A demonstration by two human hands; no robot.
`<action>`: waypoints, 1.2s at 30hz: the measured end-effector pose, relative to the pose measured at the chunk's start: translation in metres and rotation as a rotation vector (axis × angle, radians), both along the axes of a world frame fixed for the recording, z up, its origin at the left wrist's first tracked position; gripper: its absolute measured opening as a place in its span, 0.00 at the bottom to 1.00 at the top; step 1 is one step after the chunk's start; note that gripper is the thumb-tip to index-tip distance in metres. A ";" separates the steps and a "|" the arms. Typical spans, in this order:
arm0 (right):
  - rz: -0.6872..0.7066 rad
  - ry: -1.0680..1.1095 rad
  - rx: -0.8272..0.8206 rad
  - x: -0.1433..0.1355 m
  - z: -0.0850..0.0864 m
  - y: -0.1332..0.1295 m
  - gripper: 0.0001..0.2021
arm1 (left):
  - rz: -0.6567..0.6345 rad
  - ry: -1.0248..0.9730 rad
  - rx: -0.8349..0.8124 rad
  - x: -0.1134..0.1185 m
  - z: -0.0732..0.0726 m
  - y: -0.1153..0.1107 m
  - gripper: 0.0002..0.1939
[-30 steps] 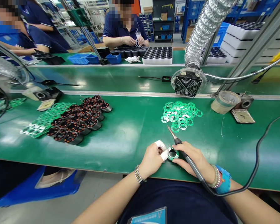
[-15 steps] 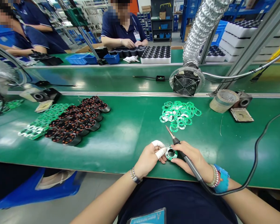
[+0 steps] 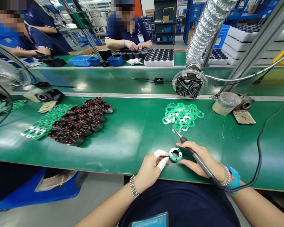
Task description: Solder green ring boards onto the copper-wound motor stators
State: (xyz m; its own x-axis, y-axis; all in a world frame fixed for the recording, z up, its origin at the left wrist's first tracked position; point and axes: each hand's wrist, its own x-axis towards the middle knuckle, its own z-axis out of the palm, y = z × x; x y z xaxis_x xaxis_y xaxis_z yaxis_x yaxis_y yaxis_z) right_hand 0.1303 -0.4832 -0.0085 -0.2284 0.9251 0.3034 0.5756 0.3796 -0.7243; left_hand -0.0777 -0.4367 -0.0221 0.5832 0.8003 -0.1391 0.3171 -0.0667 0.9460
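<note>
The right hand (image 3: 204, 160) grips the soldering iron (image 3: 199, 160), thumb and index finger spread beside the ring-shaped circuit board (image 3: 175, 159) over the green workbench (image 3: 127, 132). The left hand (image 3: 148, 170) has taped fingertips (image 3: 162, 163) at the board's left side; whether they pinch it cannot be confirmed.

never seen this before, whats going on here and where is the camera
No robot here: a person works by hand, with a camera on their head looking forward and down. The right hand holds a slim dark soldering iron with a metal tip. The left hand, with white wraps on thumb and finger, is at the edge of a small green ring-shaped board; whether it grips is unclear. On the shiny green worktop lie a pile of thin green rings and, further left, rows of black cylinders with copper-coloured insides.
</note>
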 end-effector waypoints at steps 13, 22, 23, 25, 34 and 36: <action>-0.018 -0.030 0.050 -0.012 -0.009 0.000 0.15 | -0.060 -0.021 -0.386 0.008 0.000 0.014 0.12; -0.034 0.005 0.043 -0.012 -0.009 0.000 0.15 | -0.181 0.058 0.464 -0.007 -0.004 0.025 0.08; -0.035 0.003 0.047 -0.012 -0.010 0.000 0.15 | -0.186 0.057 0.487 -0.005 -0.005 0.025 0.08; -0.035 -0.004 0.055 -0.012 -0.011 -0.001 0.15 | -0.162 0.075 0.492 0.000 -0.007 0.023 0.08; -0.039 -0.002 0.082 -0.014 -0.013 -0.003 0.15 | -0.012 -0.132 -0.472 0.006 -0.003 0.018 0.12; -0.033 0.009 0.083 -0.015 -0.013 -0.003 0.15 | -0.026 -0.165 -0.435 0.002 -0.003 0.022 0.14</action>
State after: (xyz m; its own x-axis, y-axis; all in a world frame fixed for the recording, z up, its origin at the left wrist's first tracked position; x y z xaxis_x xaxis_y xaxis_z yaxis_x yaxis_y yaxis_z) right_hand 0.1155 -0.4858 -0.0213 -0.1956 0.9036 0.3811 0.5826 0.4197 -0.6960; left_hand -0.0755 -0.4149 -0.0256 0.6448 0.6729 -0.3625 0.1635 0.3419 0.9254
